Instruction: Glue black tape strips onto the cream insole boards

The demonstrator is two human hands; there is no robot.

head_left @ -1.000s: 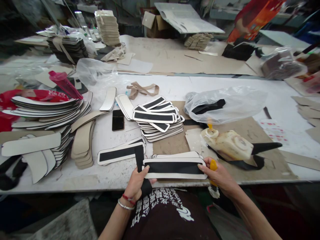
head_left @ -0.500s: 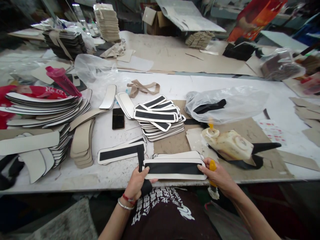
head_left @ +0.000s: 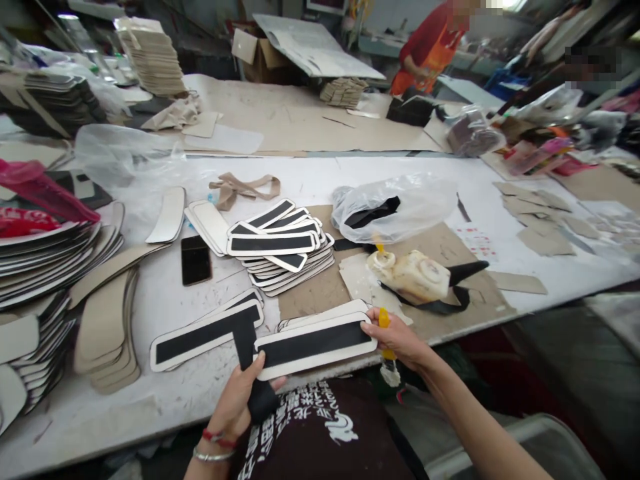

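Note:
A long white panel with a black strip along its middle [head_left: 315, 343] is stretched between my two hands over the table's front edge. My left hand [head_left: 234, 395] pinches its left end, and a dangling roll of black webbing [head_left: 262, 401] is in the same hand. Its right end is gripped between thumb and fingers of my right hand [head_left: 400, 339]. That hand also keeps a yellow-handled brush [head_left: 384, 320], tip down, crusted with pale residue. Directly behind lie more white panels [head_left: 325, 313]. Another black-striped panel [head_left: 205, 337] rests to the left, and a pile of them [head_left: 280, 247] is farther back.
A stained white glue bottle [head_left: 420, 275] lies on brown board at right, near a clear plastic bag [head_left: 425, 200]. Left are a phone [head_left: 196, 260], beige curved pieces [head_left: 107, 327] and stacked panels [head_left: 45, 267]. A person in an orange apron [head_left: 425, 53] stands beyond the table.
My view has turned to the right, so the table's things sit farther left. The held panel now slants up toward its right end. Both hands keep their hold.

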